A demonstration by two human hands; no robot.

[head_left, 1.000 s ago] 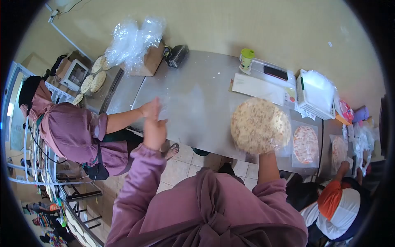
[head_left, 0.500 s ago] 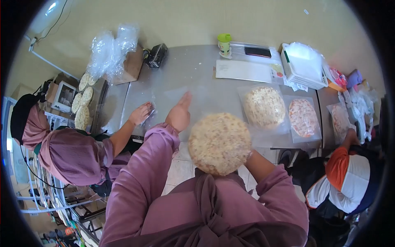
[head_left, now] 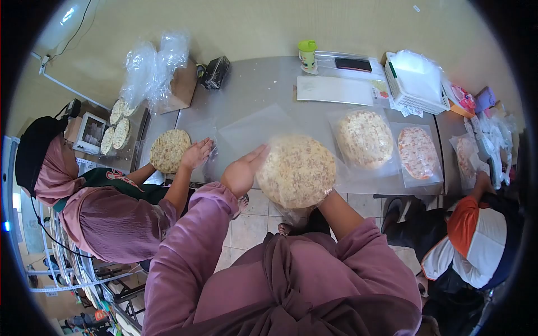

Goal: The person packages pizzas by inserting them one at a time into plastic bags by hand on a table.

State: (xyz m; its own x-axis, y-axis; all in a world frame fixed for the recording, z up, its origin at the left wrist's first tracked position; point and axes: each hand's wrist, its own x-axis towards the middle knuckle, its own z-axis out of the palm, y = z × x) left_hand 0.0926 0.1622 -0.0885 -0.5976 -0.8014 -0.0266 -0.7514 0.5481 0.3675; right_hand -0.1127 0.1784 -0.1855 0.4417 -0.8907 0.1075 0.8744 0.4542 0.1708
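Note:
A round, pale, speckled pizza in clear plastic rests on my right hand, tilted above the table's front edge. Most of that hand is hidden under the pizza. My left hand is at the pizza's left edge, fingers stretched out and close together. Behind it, a clear plastic sheet lies flat on the metal table. To the right lie a bagged pale pizza and a bagged reddish pizza.
At left, a co-worker handles another pizza. A second person works at right. Along the back stand a plastic-topped box, a black box, a green-lidded cup, a phone and a white basket.
The pizza on my right hand moved left, and my left hand came to its edge. A bagged pizza now seen on the table was not visible there at first. The co-worker's pizza has appeared.

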